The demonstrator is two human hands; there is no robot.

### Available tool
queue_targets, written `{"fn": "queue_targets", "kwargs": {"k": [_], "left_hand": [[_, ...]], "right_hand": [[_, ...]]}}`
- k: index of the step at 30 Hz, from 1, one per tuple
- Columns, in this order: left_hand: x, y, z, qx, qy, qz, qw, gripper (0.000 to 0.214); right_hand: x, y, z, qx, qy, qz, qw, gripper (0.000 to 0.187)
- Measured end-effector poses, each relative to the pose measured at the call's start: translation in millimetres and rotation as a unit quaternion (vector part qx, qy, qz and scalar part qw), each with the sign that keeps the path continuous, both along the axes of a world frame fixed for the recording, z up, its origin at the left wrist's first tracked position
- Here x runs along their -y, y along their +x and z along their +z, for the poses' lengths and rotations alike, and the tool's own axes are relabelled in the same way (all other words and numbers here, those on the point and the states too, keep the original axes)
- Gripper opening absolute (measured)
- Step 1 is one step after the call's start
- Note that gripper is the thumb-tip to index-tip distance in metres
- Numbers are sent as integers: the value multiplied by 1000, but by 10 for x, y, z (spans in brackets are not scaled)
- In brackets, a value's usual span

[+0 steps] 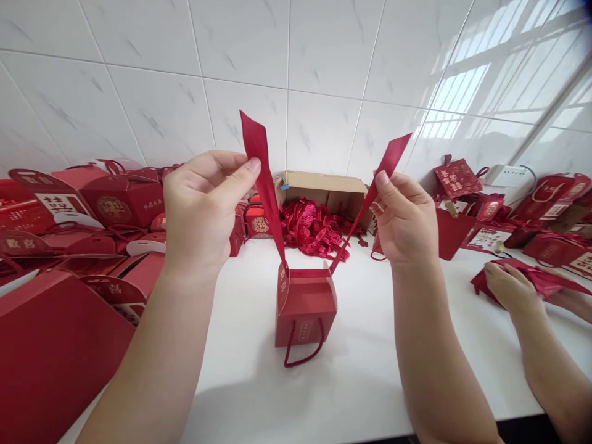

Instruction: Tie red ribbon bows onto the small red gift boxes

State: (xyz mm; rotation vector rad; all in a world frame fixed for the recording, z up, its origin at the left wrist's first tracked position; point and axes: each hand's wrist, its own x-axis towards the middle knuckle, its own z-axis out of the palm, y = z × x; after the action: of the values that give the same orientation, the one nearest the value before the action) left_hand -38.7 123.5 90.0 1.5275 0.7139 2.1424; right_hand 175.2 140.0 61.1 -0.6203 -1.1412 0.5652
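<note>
A small red gift box (306, 302) stands upright on the white table (250, 370), its rope handle (303, 361) hanging down the near side. From its top a red ribbon (271, 203) rises in two tails, spread apart in a V. My left hand (203, 203) pinches the left tail between thumb and fingers, with the end sticking up above the grip. Likewise, my right hand (404, 213) grips the right tail near its end. Both hands are raised above the box. Where the ribbon passes through the box top is partly hidden.
Behind the box, a pile of red ribbons (312, 225) spills from an open cardboard box (324, 180). Red gift boxes (123, 200) crowd the left side, and more (550, 194) stand at right. A co-worker's hands (515, 287) handle a red box at right. A tiled wall (245, 43) rises behind.
</note>
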Motion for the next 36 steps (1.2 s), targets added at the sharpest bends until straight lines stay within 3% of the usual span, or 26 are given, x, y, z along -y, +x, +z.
{"fn": "queue_targets", "kwargs": {"k": [11, 28, 31, 36], "left_hand": [[-19, -11, 3, 2, -19, 24, 1000, 8], [-60, 17, -84, -39, -9, 0, 999, 4], [-51, 22, -82, -43, -11, -36, 998, 4], [-8, 64, -79, -92, -62, -179, 978, 5]], "right_hand": [[-100, 56, -42, 18, 10, -24, 999, 22], [-46, 0, -39, 50, -4, 29, 998, 22], [-37, -7, -26, 41, -4, 38, 998, 20], [6, -66, 0, 48, -33, 80, 995, 22]]}}
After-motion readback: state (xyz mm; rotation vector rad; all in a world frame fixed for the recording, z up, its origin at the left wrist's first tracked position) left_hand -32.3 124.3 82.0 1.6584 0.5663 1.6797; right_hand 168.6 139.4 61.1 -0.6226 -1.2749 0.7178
